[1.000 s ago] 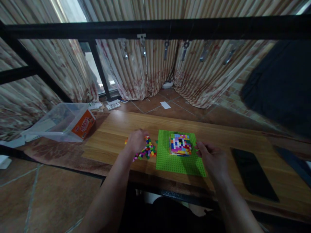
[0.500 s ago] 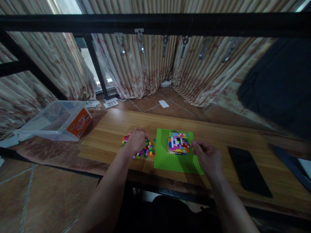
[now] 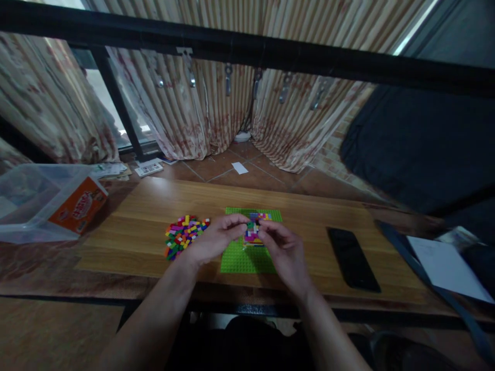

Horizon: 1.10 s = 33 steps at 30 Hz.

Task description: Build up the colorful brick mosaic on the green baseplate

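Note:
My left hand (image 3: 216, 238) is over the left side of the green studded baseplate (image 3: 235, 260), its thumb and forefinger pinched at a small green building brick (image 3: 250, 225). Close by on the right, my right hand (image 3: 286, 250) has thumb and fingertips drawn together; whatever they hold is too small to make out. Under both hands stands a low block built of many-coloured bricks (image 3: 253, 238), partly hidden by the fingers. A heap of loose coloured bricks (image 3: 183, 234) lies on the wooden table left of the baseplate.
A black phone (image 3: 352, 259) lies on the table (image 3: 147, 247) to the right. At the far left is a clear plastic bin (image 3: 34, 206) with an orange label. A dark strap (image 3: 417, 268) and white paper (image 3: 450, 265) are at the right end.
My left hand has left the loose bricks and come right, over the built block. My right hand has moved in from the block's right side to meet it. The view has turned right.

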Tool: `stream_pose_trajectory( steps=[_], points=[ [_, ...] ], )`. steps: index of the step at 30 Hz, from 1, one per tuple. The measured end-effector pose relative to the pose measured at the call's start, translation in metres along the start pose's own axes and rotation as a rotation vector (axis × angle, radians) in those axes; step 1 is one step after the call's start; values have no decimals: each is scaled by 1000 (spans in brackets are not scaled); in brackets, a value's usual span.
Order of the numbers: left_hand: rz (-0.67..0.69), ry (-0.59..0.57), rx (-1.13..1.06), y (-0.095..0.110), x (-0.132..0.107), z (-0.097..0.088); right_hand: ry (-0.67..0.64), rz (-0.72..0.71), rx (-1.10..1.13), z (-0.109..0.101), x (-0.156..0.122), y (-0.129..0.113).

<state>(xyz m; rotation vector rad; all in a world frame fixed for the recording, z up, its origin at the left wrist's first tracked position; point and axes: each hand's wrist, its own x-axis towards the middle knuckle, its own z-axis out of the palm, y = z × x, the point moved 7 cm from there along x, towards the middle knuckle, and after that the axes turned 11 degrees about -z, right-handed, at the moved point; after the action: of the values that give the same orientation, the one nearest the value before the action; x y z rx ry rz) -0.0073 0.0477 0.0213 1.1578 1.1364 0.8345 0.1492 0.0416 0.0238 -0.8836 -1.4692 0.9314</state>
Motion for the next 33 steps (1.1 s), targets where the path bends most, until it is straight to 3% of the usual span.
stream_pose_trajectory(
  steps=[5, 11, 15, 19, 24, 33],
  points=[
    [-46, -88, -328, -8, 9, 32, 91, -4, 6, -5, -3, -1],
    [-56, -82, -249, -9, 15, 42, 160, 12, -27, -21, 1, -1],
    [-55, 22, -269, -6, 15, 28, 273, 157, -129, -52, 3, 14],
    [-55, 136, -293, -4, 13, 2, 222, 267, -280, -70, 1, 28],
    [-93, 241, -207, -10, 14, -17, 72, 226, -518, -65, -1, 29],
    [-109, 262, -147, -12, 15, -16, 7, 196, -555, -51, -3, 28]
  ],
)
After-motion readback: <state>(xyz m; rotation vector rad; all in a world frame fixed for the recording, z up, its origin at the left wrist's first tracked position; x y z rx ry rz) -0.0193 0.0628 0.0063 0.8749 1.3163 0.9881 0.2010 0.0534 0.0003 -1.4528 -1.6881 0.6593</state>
